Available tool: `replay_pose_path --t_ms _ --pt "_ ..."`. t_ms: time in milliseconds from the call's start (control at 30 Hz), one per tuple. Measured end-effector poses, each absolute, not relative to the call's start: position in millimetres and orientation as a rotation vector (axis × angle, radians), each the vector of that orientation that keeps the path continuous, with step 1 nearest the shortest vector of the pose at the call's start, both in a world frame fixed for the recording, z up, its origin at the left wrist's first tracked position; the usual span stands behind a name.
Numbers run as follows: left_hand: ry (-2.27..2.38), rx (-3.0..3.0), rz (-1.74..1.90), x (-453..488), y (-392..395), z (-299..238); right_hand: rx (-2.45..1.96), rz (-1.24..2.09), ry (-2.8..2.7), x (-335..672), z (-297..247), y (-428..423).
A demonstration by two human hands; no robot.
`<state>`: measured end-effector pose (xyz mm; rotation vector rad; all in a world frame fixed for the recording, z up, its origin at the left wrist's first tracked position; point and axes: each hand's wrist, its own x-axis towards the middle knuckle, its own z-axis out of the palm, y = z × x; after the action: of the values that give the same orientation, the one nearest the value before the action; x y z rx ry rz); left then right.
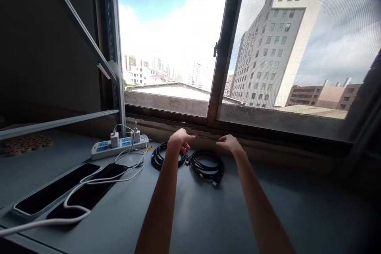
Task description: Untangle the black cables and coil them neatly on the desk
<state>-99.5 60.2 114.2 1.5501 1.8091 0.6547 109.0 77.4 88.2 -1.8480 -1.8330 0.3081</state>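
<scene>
Two coiled black cables lie side by side on the grey tabletop (202,214). My left hand (180,139) is over the left coil (156,159), its fingers stretched to the right and apart, with nothing visible in them. Part of that coil is hidden behind my left hand and forearm. The right coil (220,166) has connector ends showing at its left side and front. Beyond its right rear edge is my right hand (229,143), fingers pointing left, thumb side apart, nothing seen between them. Neither hand visibly grips a cable.
At the left, a white power strip (102,151) holds two white chargers (114,139). White charging cords (104,180) run across two dark-screened phones (56,188). A metal rack post (119,87) stands by the window frame (212,115) behind the table.
</scene>
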Motion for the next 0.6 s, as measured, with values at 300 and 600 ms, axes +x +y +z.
replay_pose_path --t_ms 300,600 --pt "1.897 1.352 0.635 -117.0 66.7 102.3 -1.139 0.37 -1.654 108.1 158.9 11.3" --pt "1.902 1.335 0.691 -120.0 64.5 102.6 -0.054 0.634 -1.908 111.5 183.7 -89.7"
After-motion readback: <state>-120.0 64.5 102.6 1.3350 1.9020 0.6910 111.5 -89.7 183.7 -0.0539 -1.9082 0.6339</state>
